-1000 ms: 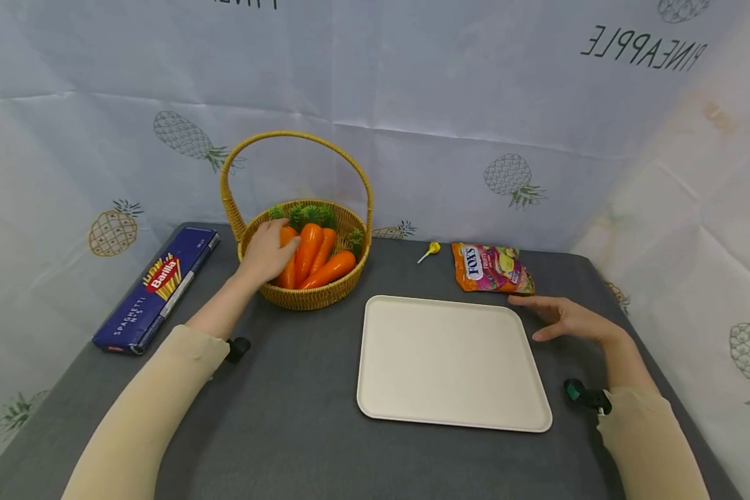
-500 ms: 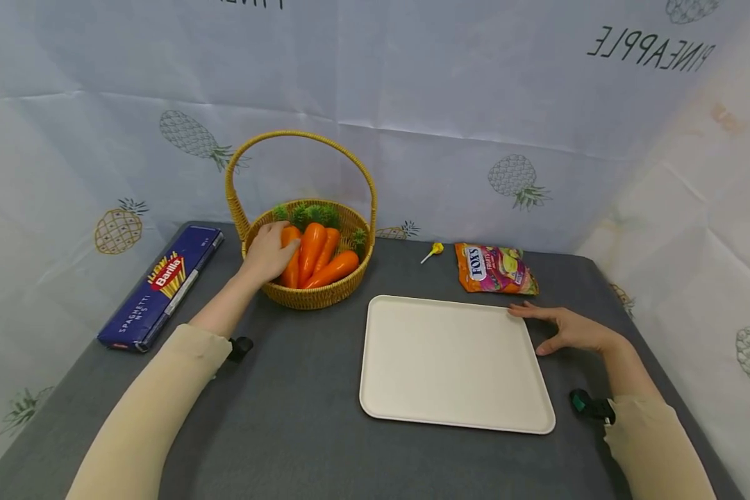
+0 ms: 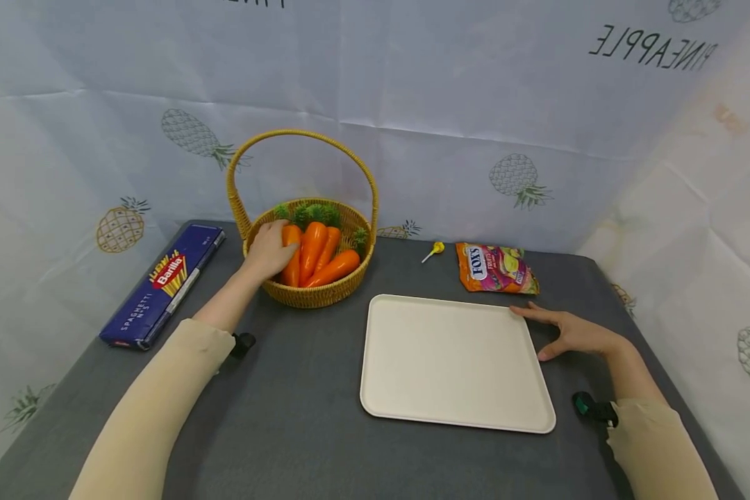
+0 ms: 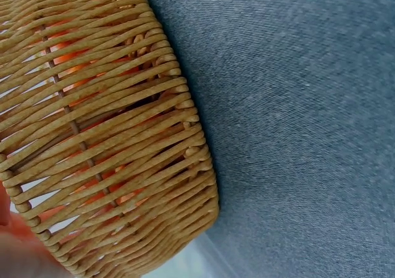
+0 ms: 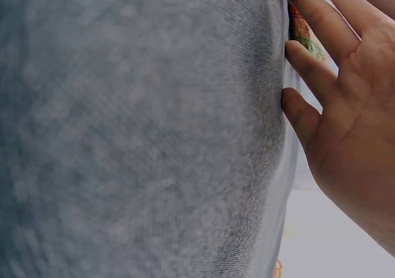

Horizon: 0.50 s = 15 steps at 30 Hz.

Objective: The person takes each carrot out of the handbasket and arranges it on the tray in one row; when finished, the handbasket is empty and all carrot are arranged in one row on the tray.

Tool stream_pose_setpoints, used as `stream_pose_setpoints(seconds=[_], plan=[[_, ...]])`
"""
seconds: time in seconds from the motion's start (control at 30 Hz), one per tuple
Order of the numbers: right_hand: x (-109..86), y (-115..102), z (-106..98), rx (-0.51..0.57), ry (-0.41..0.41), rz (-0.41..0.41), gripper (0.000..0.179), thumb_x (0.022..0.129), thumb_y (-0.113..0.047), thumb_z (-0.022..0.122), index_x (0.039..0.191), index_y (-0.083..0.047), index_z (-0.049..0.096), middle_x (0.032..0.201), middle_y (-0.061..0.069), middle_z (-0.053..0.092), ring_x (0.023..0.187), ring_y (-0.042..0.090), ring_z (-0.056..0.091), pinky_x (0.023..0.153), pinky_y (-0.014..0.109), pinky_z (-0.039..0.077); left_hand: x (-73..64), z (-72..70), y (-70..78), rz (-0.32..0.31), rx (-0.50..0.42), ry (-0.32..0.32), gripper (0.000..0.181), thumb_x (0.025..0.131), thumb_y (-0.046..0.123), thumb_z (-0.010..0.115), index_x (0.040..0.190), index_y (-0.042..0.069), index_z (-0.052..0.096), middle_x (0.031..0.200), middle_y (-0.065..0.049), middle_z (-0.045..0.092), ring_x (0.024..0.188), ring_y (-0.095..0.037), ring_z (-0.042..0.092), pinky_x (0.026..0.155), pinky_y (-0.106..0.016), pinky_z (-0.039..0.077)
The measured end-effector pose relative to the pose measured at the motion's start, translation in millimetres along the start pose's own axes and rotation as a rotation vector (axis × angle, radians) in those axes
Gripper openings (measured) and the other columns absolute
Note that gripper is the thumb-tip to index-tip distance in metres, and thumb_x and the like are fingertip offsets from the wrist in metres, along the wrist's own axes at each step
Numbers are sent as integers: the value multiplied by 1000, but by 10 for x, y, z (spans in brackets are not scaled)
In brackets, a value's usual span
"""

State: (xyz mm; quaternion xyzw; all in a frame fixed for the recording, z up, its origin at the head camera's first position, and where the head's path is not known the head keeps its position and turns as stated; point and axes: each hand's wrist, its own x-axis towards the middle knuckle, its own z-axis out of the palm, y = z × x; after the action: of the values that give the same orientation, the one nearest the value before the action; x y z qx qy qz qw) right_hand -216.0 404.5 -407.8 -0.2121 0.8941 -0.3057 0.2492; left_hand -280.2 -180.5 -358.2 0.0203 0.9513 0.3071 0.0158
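My left hand [image 3: 270, 251] reaches over the near left rim of a woven basket [image 3: 309, 297], its thumb and fingers around the leftmost orange carrot [image 3: 292, 262]. The fingertips are hidden inside. Several carrots with green tops lie in there. In the left wrist view the basket's wall [image 4: 117, 136] fills the left side, and part of the hand [image 4: 28, 256] shows blurred at the lower left. My right hand [image 3: 578, 335] rests at the far right corner of a cream tray [image 3: 456, 368], forefinger at the corner and thumb at the side edge. The right wrist view shows its fingers [image 5: 315, 71] spread.
A blue spaghetti box [image 3: 162, 288] lies left of the basket. Behind the tray are a yellow lollipop [image 3: 437, 248] and an orange FOX'S candy bag [image 3: 498, 269]. The basket's tall handle [image 3: 300, 132] arches above it. A pineapple-print cloth [image 3: 425, 83] hangs behind the grey table [image 3: 275, 417].
My right hand has come back slightly from beside the candy bag, its fingers and thumb now at the tray's corner and edge. The left hand has stayed at the carrots.
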Motion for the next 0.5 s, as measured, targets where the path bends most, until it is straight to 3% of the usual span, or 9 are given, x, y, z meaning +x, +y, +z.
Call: stream_pose_setpoints(seconds=[0.5], plan=[[20,6,10,-9,-4,8,102,75,-21,84,158,-18,25,162,33,3,145,62,-1,100,87,11,63,32,-3,-68,40,-66,78,98,26,52,156,-5,11,151,-39,24,134,-51,35,106,-62,43]])
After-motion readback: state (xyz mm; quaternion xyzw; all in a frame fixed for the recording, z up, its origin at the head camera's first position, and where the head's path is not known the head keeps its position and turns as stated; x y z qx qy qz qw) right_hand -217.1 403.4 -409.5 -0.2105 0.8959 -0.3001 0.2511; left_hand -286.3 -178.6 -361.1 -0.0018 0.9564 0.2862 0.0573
